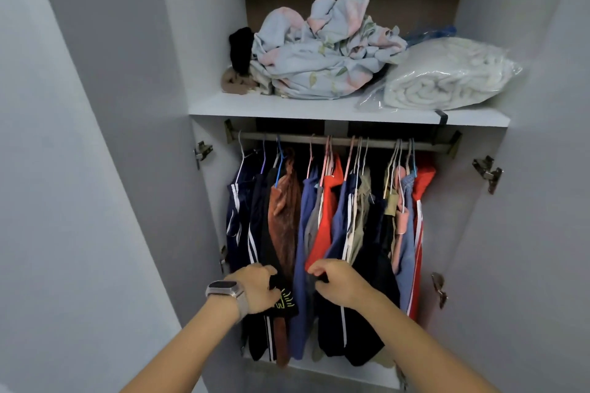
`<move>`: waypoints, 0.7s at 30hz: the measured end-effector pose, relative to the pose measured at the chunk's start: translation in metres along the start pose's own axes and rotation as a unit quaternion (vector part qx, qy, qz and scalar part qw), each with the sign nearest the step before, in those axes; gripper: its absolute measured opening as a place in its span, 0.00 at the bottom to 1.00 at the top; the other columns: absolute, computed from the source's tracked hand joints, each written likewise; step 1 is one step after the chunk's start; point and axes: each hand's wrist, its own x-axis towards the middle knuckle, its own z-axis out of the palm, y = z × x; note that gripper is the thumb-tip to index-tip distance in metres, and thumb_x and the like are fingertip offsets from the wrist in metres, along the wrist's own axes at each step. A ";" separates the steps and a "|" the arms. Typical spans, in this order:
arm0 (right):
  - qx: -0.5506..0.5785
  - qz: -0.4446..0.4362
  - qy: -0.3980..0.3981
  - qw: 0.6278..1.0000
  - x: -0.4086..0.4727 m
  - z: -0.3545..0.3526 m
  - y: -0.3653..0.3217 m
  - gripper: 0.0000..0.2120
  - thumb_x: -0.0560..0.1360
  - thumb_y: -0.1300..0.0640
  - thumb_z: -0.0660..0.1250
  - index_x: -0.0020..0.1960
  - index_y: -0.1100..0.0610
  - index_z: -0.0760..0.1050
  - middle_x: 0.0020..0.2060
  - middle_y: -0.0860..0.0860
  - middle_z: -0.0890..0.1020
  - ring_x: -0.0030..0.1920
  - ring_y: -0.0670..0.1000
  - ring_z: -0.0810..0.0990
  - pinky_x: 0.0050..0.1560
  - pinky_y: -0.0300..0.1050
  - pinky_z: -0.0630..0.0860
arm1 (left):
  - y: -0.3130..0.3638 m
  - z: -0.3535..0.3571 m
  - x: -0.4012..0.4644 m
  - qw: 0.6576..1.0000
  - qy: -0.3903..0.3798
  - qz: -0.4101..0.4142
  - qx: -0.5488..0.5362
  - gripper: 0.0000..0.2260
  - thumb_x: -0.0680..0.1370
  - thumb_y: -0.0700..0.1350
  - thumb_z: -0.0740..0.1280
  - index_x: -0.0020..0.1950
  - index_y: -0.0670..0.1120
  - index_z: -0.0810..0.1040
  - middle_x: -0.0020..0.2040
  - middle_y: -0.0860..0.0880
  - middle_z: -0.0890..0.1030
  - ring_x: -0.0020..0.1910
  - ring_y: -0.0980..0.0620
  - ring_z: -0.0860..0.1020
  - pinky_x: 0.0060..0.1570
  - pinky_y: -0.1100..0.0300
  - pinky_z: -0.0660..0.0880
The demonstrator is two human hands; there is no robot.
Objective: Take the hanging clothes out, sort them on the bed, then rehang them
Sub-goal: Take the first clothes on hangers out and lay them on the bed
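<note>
The wardrobe stands with both doors swung wide, and the hanging clothes (325, 220) are all on the rail (344, 141) under the shelf (319, 110), packed close from the left wall to the right. Navy track pants with white stripes (238, 210) hang far left, then a rust-brown velvet piece (284, 210), a blue garment (303, 233), an orange-red top (329, 210), khaki and dark pieces, and a red garment with a white stripe (421, 201) at the far right.

Both hands are low, at the near hems. The left hand (255, 289), with a watch (226, 290) on its wrist, has its fingers curled round a black garment with a green print (284, 303), gripping the cloth. The right hand (338, 284) is curled too, its fingertips pinching a fold of dark fabric just right of the blue garment.

As a judgement, the task is barely begun: no hanger looks lifted off the rail, no bed is in view, so taking out, sorting and rehanging all remain. The hands seem to be parting or gathering the clothes.

On the shelf above lie a crumpled pale floral sheet (325, 51), a rolled white blanket in a clear bag (447, 73) to the right, and a small black item (241, 48) at the left.
</note>
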 end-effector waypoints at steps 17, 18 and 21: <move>0.133 0.207 0.148 0.958 -0.007 -0.035 0.068 0.10 0.76 0.59 0.64 0.56 0.50 0.73 0.43 0.52 0.85 0.45 0.47 0.82 0.50 0.38 0.76 | 0.028 0.008 0.121 0.945 0.079 0.078 -0.309 0.11 0.76 0.41 0.64 0.56 0.46 0.80 0.52 0.50 0.81 0.53 0.53 0.79 0.57 0.63 0.72; 0.126 0.220 0.165 0.953 -0.002 -0.038 0.076 0.12 0.76 0.59 0.64 0.58 0.51 0.74 0.41 0.51 0.85 0.44 0.47 0.82 0.49 0.38 0.76 | 0.031 0.009 0.131 0.943 0.078 0.077 -0.314 0.11 0.75 0.40 0.65 0.56 0.45 0.80 0.52 0.50 0.80 0.52 0.53 0.78 0.58 0.62 0.72; 0.115 0.252 0.209 0.938 0.017 -0.057 0.104 0.14 0.75 0.60 0.64 0.61 0.54 0.74 0.40 0.52 0.84 0.44 0.50 0.81 0.47 0.41 0.75 | 0.046 0.009 0.166 0.938 0.071 0.081 -0.330 0.11 0.75 0.39 0.65 0.56 0.45 0.80 0.52 0.49 0.81 0.52 0.50 0.79 0.58 0.60 0.72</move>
